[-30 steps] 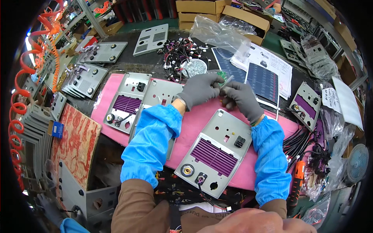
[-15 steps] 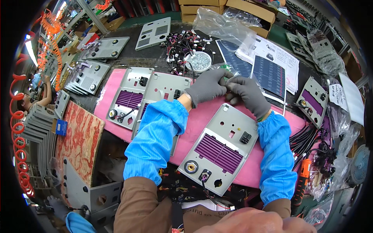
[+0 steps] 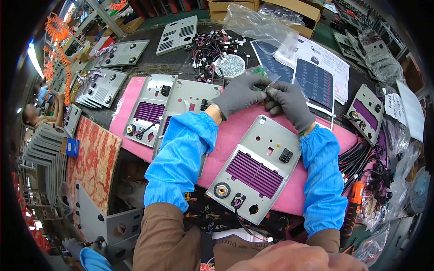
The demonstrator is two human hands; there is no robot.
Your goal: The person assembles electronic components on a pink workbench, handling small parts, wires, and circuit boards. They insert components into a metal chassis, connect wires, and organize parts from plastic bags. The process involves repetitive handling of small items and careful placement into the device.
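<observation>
Two gloved hands meet just above centre of the frame: the left hand (image 3: 242, 94) and the right hand (image 3: 291, 103) both pinch a scrap of film (image 3: 273, 81), seemingly clear, though it is small and partly hidden. We judge it light, limp and slippery, best held by an edge between thumb and forefinger. At lower centre lies a grey panel (image 3: 254, 170), touched by neither hand; we rate it stiff, liable to scratches, and best taken by its long sides, off the fittings. We find it askew on a pink mat (image 3: 214, 158), laid over a dark bench (image 3: 156, 63). Upper centre holds a dish (image 3: 229, 66) of small metal parts beside tangled wires (image 3: 205, 47). We note an orange hose (image 3: 58, 29) at upper left and a co-worker's hand (image 3: 77, 248) at lower left.
</observation>
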